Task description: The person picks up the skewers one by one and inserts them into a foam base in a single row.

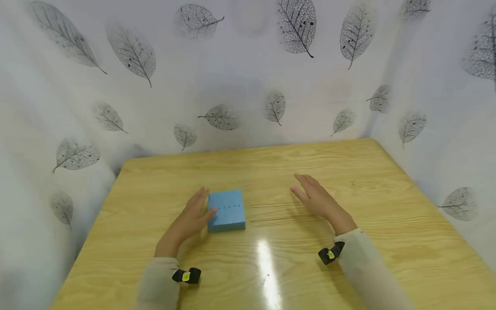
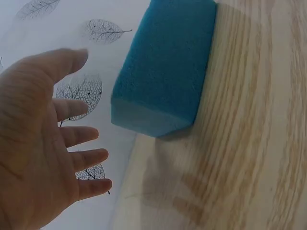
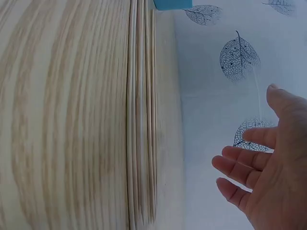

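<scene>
Head view: left hand (image 1: pixel 190 218) just left of blue block (image 1: pixel 227 218) on desk (image 1: pixel 112 262), right hand (image 1: pixel 320 203) above thin sticks (image 3: pixel 148 96) farther right, both grips apart, block flat, likely keeping its dark dots (image 1: pixel 229 206) upward, sticks side by side, probably for easy reach.

You are in a small screened-off nook, indoors by the look of it: a pale curtain (image 1: pixel 240 77) printed with skeleton leaves (image 1: pixel 297 26) closes in the back and both sides of your wood-grain worktop (image 1: pixel 271 172). You cannot tell from this whether it's a home or a workroom.
</scene>
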Tool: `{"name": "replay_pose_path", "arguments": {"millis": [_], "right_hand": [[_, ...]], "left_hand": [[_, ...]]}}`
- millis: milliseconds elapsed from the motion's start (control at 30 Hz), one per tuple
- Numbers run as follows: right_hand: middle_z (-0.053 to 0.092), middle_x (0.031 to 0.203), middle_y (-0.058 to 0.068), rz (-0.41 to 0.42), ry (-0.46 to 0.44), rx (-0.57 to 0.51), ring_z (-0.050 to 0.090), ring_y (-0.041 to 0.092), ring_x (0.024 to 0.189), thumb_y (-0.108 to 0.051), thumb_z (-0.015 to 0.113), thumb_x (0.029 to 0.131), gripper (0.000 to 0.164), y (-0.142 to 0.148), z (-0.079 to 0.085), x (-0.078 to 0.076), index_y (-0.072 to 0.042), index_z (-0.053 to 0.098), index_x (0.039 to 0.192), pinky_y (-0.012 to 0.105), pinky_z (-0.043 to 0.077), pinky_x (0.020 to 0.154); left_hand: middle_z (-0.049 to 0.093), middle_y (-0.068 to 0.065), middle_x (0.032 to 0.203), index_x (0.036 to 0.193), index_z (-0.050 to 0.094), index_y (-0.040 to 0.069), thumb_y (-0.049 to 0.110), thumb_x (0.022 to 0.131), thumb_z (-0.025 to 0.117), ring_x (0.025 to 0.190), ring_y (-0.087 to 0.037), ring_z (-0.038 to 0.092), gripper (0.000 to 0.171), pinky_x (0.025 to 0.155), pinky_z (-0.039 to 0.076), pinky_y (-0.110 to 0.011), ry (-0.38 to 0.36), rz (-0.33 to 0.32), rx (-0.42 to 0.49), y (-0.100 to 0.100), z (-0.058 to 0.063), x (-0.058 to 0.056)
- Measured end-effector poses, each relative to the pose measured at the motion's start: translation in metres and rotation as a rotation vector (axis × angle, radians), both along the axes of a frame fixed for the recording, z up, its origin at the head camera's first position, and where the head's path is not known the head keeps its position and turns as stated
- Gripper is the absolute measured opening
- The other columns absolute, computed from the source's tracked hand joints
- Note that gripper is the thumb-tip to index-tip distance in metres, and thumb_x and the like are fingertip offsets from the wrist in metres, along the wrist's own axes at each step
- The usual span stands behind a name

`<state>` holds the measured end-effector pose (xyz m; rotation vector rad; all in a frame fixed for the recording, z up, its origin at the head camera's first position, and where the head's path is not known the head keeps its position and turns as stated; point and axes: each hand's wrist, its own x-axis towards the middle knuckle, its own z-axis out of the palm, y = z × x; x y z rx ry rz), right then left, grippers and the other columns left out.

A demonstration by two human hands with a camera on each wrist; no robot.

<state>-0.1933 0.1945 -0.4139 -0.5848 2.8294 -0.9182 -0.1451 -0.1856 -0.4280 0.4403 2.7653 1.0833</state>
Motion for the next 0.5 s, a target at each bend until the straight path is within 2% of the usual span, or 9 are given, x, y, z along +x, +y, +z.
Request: {"name": "replay_pose_path", "arguments": {"millis": [67, 167, 333, 500], "right_hand": [[0.032, 0.146, 0.02, 0.013, -0.01, -0.054, 0.039, 0.037, 0.126, -0.049, 0.036, 0.1, 0.066, -0.003, 0.0, -0.002, -0.005, 0.027, 0.148, 0.057, 0.036, 0.099], [0.046, 0.133, 0.02, 0.032, 0.025, -0.08, 0.051, 0.03, 0.104, -0.039, 0.043, 0.1, 0.057, -0.006, -0.001, -0.005, 0.0, 0.039, 0.141, 0.048, 0.046, 0.084], [0.062, 0.104, 0.012, 0.034, 0.067, -0.07, 0.052, 0.018, 0.081, -0.017, 0.056, 0.096, 0.027, -0.011, -0.004, -0.012, 0.003, 0.062, 0.113, 0.035, 0.046, 0.069], [0.063, 0.087, 0.004, 0.011, 0.017, -0.063, 0.052, 0.016, 0.075, -0.009, 0.06, 0.093, 0.01, -0.015, -0.014, -0.014, -0.002, 0.066, 0.095, 0.032, 0.045, 0.065]], "left_hand": [[0.006, -0.019, 0.157, 0.151, 0.014, 0.004, 0.046, 0.094, 0.053, 0.142, -0.04, 0.006, 0.081, 0.108, 0.016, -0.062, -0.003, -0.013, -0.009, -0.001, -0.002, 0.002], [0.007, -0.019, 0.157, 0.151, 0.014, 0.002, 0.046, 0.09, 0.059, 0.142, -0.04, 0.008, 0.088, 0.108, 0.018, -0.062, 0.002, -0.031, -0.022, -0.004, -0.005, 0.004], [0.006, -0.018, 0.157, 0.151, 0.014, 0.001, 0.048, 0.083, 0.068, 0.142, -0.039, 0.007, 0.098, 0.11, 0.017, -0.06, -0.016, -0.057, -0.021, -0.007, -0.008, 0.006], [0.007, -0.017, 0.157, 0.151, 0.016, 0.002, 0.047, 0.081, 0.071, 0.142, -0.038, 0.008, 0.099, 0.111, 0.017, -0.057, -0.023, -0.08, -0.028, -0.009, -0.014, 0.005]]}}
